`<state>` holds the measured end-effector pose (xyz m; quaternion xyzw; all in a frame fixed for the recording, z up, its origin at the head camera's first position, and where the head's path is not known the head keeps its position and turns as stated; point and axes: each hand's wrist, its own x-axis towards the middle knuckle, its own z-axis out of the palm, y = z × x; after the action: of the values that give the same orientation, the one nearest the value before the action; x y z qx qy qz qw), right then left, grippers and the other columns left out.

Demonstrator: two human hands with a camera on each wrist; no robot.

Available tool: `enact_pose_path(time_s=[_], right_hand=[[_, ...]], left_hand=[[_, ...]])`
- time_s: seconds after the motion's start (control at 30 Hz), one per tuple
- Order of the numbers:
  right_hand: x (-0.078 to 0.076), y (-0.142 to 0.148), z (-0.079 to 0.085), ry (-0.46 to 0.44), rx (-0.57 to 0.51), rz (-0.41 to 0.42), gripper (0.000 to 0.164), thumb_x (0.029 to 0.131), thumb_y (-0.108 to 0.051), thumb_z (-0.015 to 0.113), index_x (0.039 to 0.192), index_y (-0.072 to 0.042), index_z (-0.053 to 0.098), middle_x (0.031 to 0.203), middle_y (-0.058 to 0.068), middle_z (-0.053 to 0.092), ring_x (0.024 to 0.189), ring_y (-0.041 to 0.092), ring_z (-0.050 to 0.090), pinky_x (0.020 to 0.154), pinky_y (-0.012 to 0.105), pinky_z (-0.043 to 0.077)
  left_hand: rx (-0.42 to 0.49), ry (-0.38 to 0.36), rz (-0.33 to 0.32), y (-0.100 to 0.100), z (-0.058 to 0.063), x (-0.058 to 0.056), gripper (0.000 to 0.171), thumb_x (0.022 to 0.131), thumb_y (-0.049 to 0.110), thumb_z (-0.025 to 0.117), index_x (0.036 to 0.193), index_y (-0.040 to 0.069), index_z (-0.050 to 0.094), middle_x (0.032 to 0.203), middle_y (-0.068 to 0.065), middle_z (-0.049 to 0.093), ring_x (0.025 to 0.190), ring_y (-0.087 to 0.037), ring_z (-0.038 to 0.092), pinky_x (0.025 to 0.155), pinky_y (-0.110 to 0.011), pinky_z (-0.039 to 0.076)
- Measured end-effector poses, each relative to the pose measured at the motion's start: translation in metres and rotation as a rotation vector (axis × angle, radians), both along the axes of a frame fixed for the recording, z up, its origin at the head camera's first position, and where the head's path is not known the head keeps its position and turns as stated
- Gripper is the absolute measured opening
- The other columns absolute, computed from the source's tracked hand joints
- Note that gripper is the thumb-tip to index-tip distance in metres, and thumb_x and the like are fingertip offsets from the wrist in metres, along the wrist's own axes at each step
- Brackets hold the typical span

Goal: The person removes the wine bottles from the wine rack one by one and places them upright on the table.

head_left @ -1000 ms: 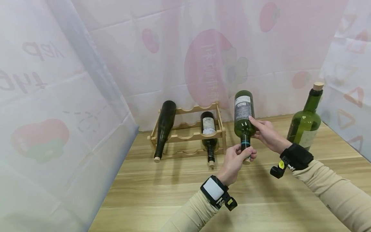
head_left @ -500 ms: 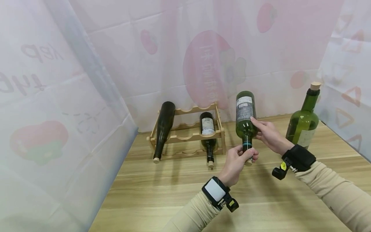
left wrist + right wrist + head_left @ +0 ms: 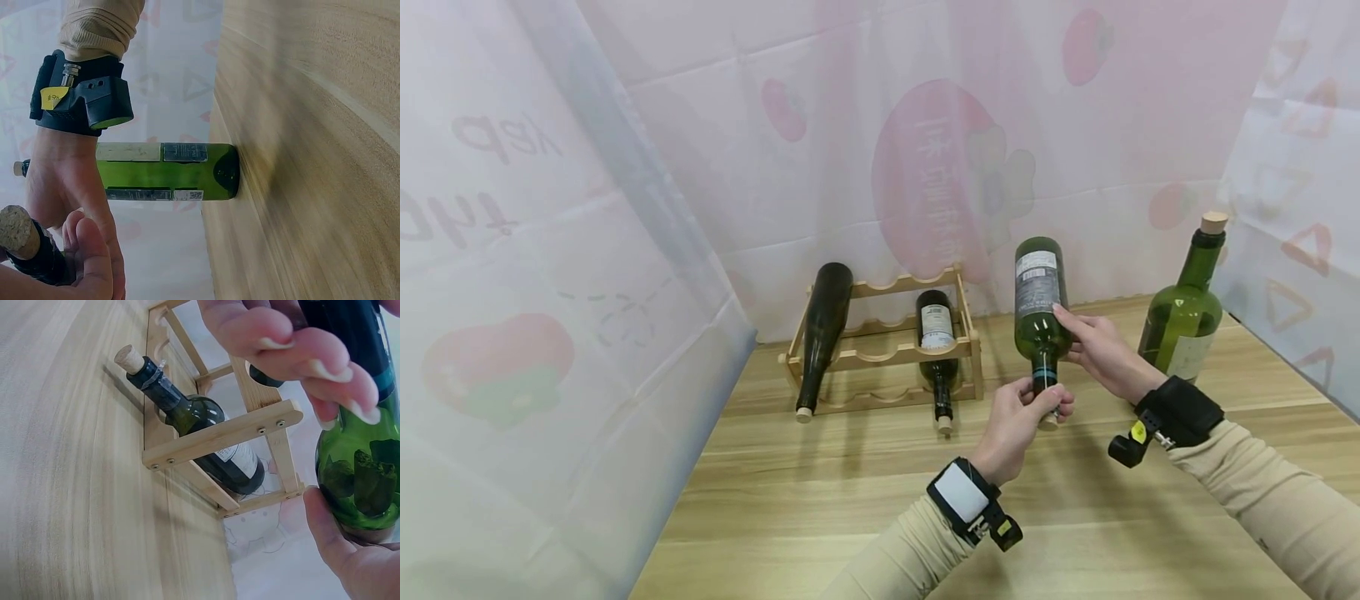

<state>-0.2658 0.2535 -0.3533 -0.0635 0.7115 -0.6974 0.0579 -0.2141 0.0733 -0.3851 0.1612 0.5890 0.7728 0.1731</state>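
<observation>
At centre frame, a pale wooden two-tier rack is being occupied by two dark glass bottles. Right of centre, a green labelled glass bottle is being held neck-down — its body being gripped by the right hand, its neck by the left hand.

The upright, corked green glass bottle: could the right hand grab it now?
Probably not: the right hand holds another green glass bottle. Freed, it likely could; nothing visible seems to block the upright bottle.
</observation>
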Motion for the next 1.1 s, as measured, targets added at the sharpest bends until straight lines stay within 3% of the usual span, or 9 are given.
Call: enact_pose_path(time_s=[0.27, 0.83, 1.1], right_hand=[[0.002, 0.001, -0.002, 0.012, -0.063, -0.016, 0.076, 0.101, -0.045, 0.04, 0.14, 0.017, 0.024, 0.101, -0.009, 0.062, 0.091, 0.002, 0.063, 0.083, 0.018, 0.052], [0.007, 0.008, -0.004, 0.012, 0.006, -0.023, 0.078, 0.101, -0.048, 0.037, 0.142, 0.017, 0.024, 0.107, -0.008, 0.058, 0.095, 0.001, 0.061, 0.086, 0.017, 0.051], [0.009, 0.01, -0.003, 0.009, -0.016, -0.02, 0.079, 0.101, -0.048, 0.038, 0.144, 0.017, 0.02, 0.107, -0.009, 0.058, 0.095, 0.0, 0.061, 0.085, 0.017, 0.051]], left_hand=[[0.007, -0.011, 0.015, 0.004, -0.002, 0.001, 0.019, 0.093, 0.015, 0.062, 0.103, -0.001, 0.066, 0.103, -0.029, 0.068, 0.075, -0.006, 0.064, 0.065, -0.018, 0.051], [-0.001, -0.025, 0.007, 0.008, -0.001, 0.005, 0.014, 0.094, 0.015, 0.062, 0.1, 0.003, 0.066, 0.104, -0.031, 0.067, 0.074, -0.007, 0.064, 0.063, -0.019, 0.05], [0.002, -0.026, -0.002, 0.01, -0.001, 0.006, 0.014, 0.094, 0.015, 0.062, 0.1, 0.003, 0.066, 0.102, -0.03, 0.068, 0.075, -0.008, 0.064, 0.064, -0.018, 0.05]])
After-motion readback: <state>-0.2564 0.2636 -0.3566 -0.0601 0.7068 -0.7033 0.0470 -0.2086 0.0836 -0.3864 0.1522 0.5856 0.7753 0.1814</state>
